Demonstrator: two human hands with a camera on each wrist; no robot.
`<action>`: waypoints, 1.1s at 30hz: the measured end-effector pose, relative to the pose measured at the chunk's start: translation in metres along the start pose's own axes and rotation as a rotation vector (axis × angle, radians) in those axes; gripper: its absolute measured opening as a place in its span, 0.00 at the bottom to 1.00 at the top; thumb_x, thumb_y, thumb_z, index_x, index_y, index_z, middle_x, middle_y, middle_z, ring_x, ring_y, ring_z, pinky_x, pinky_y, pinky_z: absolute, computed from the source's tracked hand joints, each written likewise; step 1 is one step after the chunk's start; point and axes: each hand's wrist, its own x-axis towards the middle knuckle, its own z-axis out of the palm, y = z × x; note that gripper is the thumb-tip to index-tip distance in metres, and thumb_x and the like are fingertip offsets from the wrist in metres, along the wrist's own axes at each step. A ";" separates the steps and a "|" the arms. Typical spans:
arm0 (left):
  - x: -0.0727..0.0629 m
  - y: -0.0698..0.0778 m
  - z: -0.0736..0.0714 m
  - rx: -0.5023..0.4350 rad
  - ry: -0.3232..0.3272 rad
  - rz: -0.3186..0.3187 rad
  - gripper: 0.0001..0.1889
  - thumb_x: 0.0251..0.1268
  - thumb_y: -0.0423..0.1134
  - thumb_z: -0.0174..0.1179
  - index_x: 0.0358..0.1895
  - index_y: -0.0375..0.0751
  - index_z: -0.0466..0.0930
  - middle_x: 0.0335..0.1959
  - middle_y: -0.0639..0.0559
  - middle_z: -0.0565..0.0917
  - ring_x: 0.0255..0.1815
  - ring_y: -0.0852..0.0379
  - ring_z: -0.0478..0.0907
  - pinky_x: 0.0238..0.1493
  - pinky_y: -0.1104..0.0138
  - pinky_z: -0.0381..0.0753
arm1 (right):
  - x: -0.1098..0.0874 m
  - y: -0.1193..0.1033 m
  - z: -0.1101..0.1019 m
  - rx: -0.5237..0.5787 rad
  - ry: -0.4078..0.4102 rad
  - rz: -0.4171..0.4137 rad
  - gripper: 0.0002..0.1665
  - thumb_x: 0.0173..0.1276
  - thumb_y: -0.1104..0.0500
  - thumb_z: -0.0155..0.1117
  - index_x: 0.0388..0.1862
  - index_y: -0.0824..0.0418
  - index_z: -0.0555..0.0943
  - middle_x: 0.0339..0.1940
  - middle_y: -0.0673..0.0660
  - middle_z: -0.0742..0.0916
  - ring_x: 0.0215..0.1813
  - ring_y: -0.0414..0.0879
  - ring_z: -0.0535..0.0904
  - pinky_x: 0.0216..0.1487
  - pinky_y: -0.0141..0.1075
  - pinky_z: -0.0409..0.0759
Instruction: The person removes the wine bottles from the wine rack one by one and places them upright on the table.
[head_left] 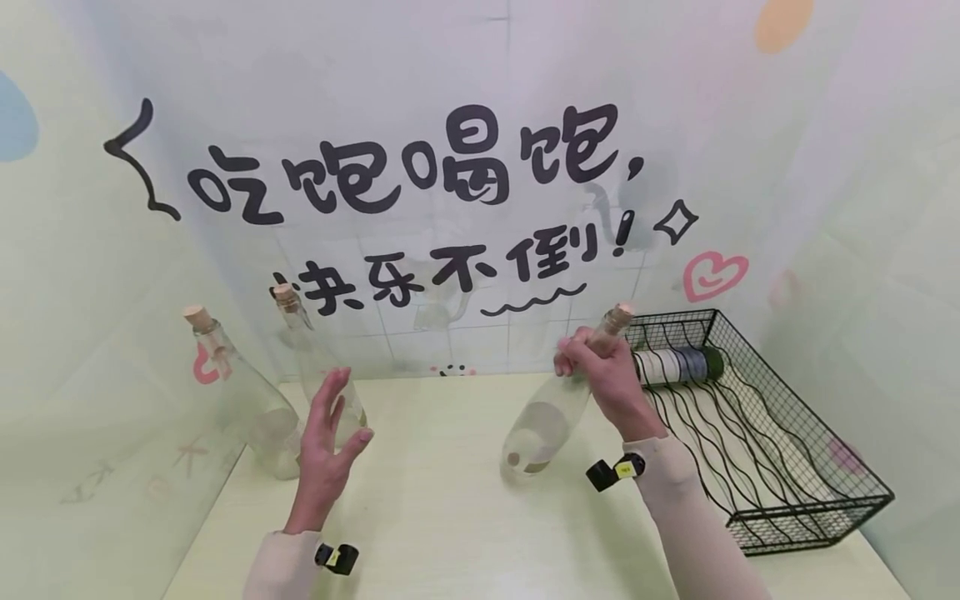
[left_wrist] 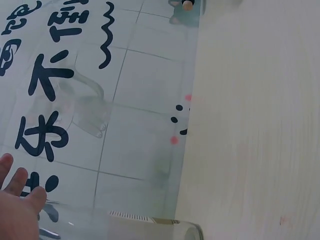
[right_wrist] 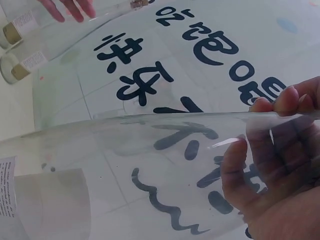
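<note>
My right hand (head_left: 615, 383) grips a clear, corked glass bottle (head_left: 543, 425) around its neck. The bottle tilts, with its cork (head_left: 618, 317) up towards the right and its base low over the table. In the right wrist view, the fingers (right_wrist: 235, 170) and thumb curl round the see-through glass. On the left, two more clear corked bottles stand upright, one nearer the wall (head_left: 262, 412) and one beside it (head_left: 300, 333). My left hand (head_left: 326, 458), its fingers spread and extended, overlaps the second bottle in the head view and holds nothing.
A black wire rack (head_left: 813, 521) with wavy bars stands at the right of the pale table (head_left: 450, 517). Across its far end lies a dark green bottle with a white and blue label (head_left: 671, 367). A printed cloth backdrop (head_left: 420, 75) rises behind the table and along both sides.
</note>
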 end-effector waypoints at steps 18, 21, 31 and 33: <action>0.007 -0.010 0.046 -0.013 -0.175 0.010 0.47 0.61 0.24 0.64 0.83 0.43 0.51 0.82 0.38 0.59 0.83 0.58 0.56 0.82 0.68 0.55 | -0.005 0.001 0.035 -0.011 -0.105 -0.062 0.19 0.72 0.64 0.62 0.19 0.59 0.74 0.17 0.50 0.79 0.27 0.45 0.79 0.45 0.40 0.78; 0.008 -0.009 0.055 -0.014 -0.204 0.003 0.48 0.61 0.27 0.65 0.83 0.45 0.50 0.82 0.41 0.60 0.83 0.57 0.56 0.82 0.67 0.56 | -0.006 0.002 0.040 -0.018 -0.125 -0.062 0.18 0.72 0.63 0.62 0.20 0.61 0.74 0.17 0.50 0.79 0.27 0.46 0.78 0.44 0.41 0.79; 0.009 -0.006 0.076 -0.016 -0.319 -0.015 0.44 0.67 0.35 0.66 0.83 0.47 0.52 0.81 0.39 0.63 0.82 0.54 0.58 0.82 0.52 0.58 | -0.006 0.004 0.056 -0.059 -0.202 -0.063 0.17 0.71 0.64 0.62 0.22 0.69 0.74 0.18 0.50 0.78 0.27 0.46 0.78 0.42 0.40 0.77; 0.009 -0.005 0.080 -0.015 -0.349 -0.023 0.43 0.69 0.40 0.66 0.82 0.46 0.53 0.81 0.41 0.63 0.82 0.52 0.59 0.80 0.43 0.57 | -0.006 0.003 0.060 -0.059 -0.219 -0.065 0.17 0.71 0.64 0.62 0.22 0.70 0.75 0.18 0.51 0.79 0.27 0.46 0.78 0.41 0.39 0.77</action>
